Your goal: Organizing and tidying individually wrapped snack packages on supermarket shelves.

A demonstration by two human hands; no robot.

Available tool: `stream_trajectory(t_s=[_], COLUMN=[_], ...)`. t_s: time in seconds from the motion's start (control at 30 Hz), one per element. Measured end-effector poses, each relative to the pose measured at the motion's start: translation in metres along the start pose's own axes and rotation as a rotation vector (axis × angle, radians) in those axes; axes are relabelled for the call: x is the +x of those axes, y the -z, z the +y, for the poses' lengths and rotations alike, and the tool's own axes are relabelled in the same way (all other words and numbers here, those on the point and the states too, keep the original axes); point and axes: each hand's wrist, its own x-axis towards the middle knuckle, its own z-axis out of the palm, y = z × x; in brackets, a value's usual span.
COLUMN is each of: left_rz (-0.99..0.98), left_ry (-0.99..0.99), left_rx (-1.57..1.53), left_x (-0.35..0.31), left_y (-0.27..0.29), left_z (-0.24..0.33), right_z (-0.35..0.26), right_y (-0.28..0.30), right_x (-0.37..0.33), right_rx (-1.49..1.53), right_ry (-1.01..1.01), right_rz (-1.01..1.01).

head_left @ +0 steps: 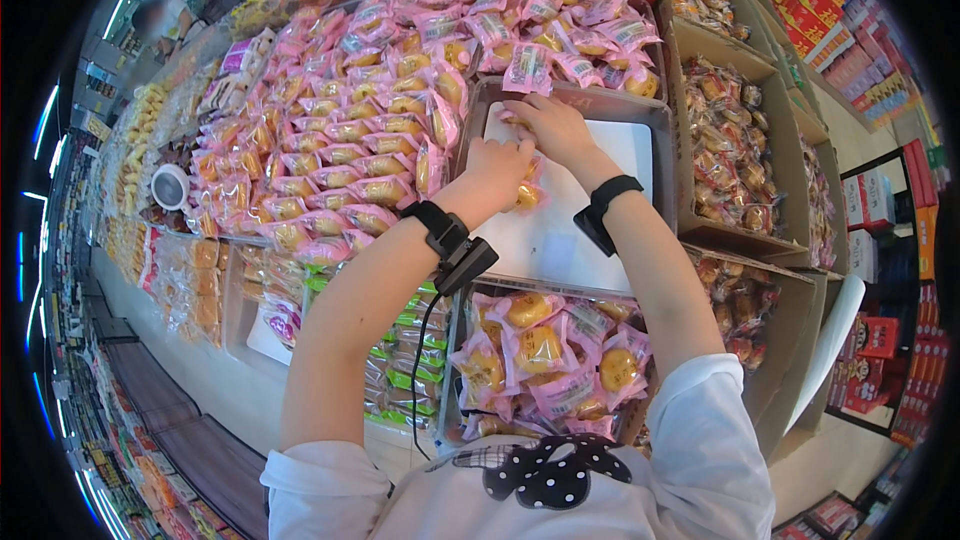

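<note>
My left hand (497, 172) is over the left side of a clear plastic bin (660, 175) with a white bottom (600, 225). Its fingers are curled, and what they hold, if anything, is hidden. Just beside it lies a round golden pastry in a pink wrapper (528, 190), partly covered by the hand. Farther up in the bin, my right hand (560, 127) reaches in from the right, its fingers closed on another pink-wrapped pastry (512, 118), of which only a little shows. The two hands almost touch.
Pink-wrapped pastries (360, 130) are laid in rows to the left, with a heap (560, 30) behind the bin. A nearer bin holds more pastries (540, 350). Cardboard boxes (790, 210) stand right. A round white-rimmed object (170, 187) sits left. Another person (165, 20) is far left.
</note>
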Motion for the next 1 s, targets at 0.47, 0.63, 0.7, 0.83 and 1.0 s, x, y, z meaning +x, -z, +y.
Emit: stream_trajectory(t_s=[0.47, 0.63, 0.7, 0.83, 1.0], left_rz=[0.018, -0.023, 0.009, -0.026, -0.096], left_ry=[0.105, 0.120, 0.104, -0.015, 0.064], left_rx=[-0.025, 0.000, 0.056, 0.025, 0.006], left_x=[-0.001, 0.000, 0.001, 0.004, -0.007], left_y=[-0.009, -0.001, 0.000, 0.005, -0.005], left_z=[0.009, 0.011, 0.011, 0.011, 0.007], right_z=[-0.007, -0.006, -0.013, -0.013, -0.019], right_y=[-0.022, -0.023, -0.014, -0.021, 0.001], right_x=[0.032, 0.031, 0.034, 0.032, 0.015], right_rx=[-0.351, -0.362, -0.380, -0.442, -0.147], right_ry=[0.192, 0.237, 0.096, 0.035, 0.031], right_rz=[-0.323, -0.214, -0.391, -0.366, -0.236])
